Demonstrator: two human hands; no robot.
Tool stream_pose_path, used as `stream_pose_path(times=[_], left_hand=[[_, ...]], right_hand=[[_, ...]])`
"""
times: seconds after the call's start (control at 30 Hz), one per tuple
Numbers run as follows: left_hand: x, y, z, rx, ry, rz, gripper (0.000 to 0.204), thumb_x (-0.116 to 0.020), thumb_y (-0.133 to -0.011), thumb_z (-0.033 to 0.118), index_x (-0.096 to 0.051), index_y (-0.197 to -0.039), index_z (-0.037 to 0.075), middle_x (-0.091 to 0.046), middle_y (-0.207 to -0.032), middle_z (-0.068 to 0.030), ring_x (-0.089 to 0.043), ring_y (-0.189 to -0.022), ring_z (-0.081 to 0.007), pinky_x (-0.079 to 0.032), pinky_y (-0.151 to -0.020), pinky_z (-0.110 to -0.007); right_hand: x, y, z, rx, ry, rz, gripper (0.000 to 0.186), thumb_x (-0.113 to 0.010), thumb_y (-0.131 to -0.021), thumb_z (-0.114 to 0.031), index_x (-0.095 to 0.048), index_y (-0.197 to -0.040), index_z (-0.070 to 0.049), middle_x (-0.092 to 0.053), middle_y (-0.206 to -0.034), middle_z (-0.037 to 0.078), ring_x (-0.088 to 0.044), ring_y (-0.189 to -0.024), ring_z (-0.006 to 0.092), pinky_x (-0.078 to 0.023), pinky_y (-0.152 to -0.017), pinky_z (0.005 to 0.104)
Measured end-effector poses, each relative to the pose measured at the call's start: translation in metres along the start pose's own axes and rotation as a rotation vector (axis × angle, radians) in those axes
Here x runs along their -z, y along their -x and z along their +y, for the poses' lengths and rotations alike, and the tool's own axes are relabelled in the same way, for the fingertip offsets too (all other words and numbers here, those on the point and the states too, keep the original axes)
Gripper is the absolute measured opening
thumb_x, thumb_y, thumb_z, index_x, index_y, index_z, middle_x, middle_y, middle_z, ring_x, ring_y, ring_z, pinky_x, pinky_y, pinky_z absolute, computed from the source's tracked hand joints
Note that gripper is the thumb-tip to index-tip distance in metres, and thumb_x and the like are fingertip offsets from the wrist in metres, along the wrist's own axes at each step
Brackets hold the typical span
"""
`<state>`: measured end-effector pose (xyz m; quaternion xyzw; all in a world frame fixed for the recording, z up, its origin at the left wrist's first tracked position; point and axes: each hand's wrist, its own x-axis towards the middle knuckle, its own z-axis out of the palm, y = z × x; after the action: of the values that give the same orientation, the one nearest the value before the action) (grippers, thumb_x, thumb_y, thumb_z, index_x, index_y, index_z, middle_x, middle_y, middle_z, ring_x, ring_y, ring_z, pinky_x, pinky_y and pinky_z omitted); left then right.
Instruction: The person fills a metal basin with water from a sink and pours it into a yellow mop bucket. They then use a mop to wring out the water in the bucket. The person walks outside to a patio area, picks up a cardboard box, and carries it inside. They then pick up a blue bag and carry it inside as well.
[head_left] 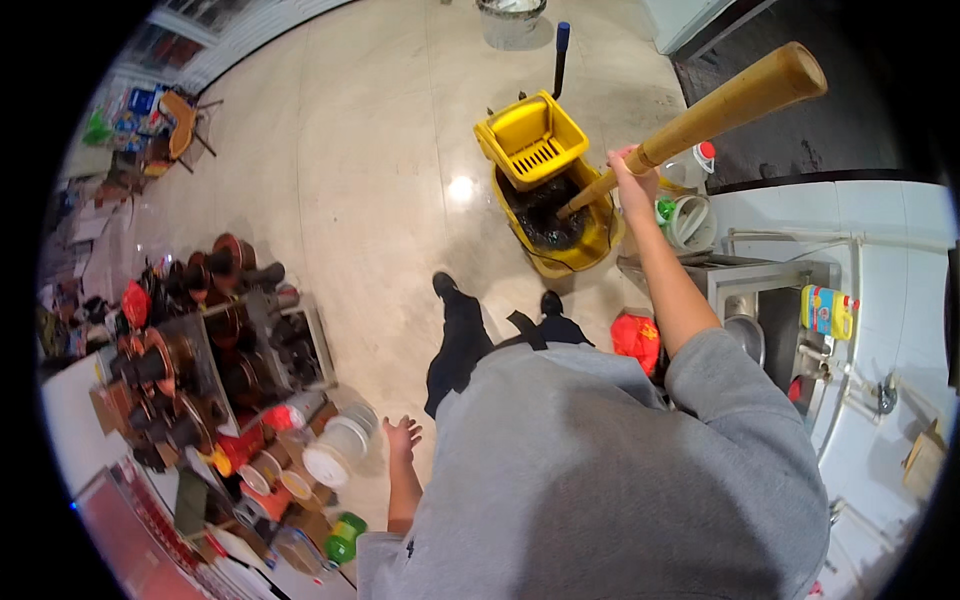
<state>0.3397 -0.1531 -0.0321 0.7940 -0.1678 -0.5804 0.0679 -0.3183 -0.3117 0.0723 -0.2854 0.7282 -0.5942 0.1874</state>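
Note:
My right hand (633,186) is wrapped round the thick bamboo handle of a mop (730,108). The handle slants down and to the left into a yellow mop bucket (578,262), where its lower end meets a dark, wet-looking mass. Whether that is the mop head or dirty water is hard to make out. A yellow wringer (540,135) with slots sits on the bucket's far side, and a lever with a blue grip (562,40) rises behind it. Down at my left side, my left hand (403,437) hangs with its fingers apart, holding nothing, near a white tub (340,452).
On the right are a steel sink (745,275) and a yellow jug (828,312). A red plastic bag (636,338) lies beside my legs. Stacked pots (165,360) and tubs crowd the left. A white bucket (510,25) stands beyond on the tiled floor (370,150).

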Motion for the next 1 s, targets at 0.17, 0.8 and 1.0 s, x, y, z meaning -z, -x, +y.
stream_pose_path(times=[0.17, 0.8, 1.0], left_hand=[[0.041, -0.078, 0.137, -0.112, -0.208, -0.12, 0.058, -0.052, -0.088, 0.022, -0.023, -0.138, 0.012, -0.058, -0.104, -0.0134, -0.061, -0.078, -0.0211, -0.047, -0.062, -0.034], [-0.195, -0.071, 0.667, -0.744, -0.886, -0.574, 0.044, -0.053, -0.088, 0.026, -0.045, -0.128, 0.008, -0.06, -0.105, -0.0086, -0.059, -0.088, -0.0158, -0.045, -0.072, -0.029], [-0.297, -0.057, 0.754, -0.815, -1.168, -0.68, 0.042, -0.05, -0.091, 0.027, -0.045, -0.127, 0.007, -0.061, -0.103, -0.0106, -0.06, -0.087, -0.0177, -0.046, -0.071, -0.029]], right_hand=[[-0.052, -0.007, -0.013, -0.095, 0.121, 0.075, 0.018, -0.072, -0.076, -0.014, -0.056, -0.082, -0.007, -0.058, -0.076, 0.001, -0.056, -0.073, 0.0113, -0.046, -0.066, 0.027], [0.008, -0.034, -0.14, 0.225, -0.081, 1.231, 0.007, -0.055, -0.085, 0.0, -0.05, -0.09, 0.002, -0.056, -0.079, 0.009, -0.056, -0.072, 0.0172, -0.048, -0.069, 0.0294], [-0.013, -0.037, -0.157, 0.254, 0.027, 1.378, 0.007, -0.055, -0.083, 0.001, -0.049, -0.085, 0.0, -0.054, -0.077, 0.011, -0.054, -0.069, 0.0203, -0.048, -0.068, 0.034]])
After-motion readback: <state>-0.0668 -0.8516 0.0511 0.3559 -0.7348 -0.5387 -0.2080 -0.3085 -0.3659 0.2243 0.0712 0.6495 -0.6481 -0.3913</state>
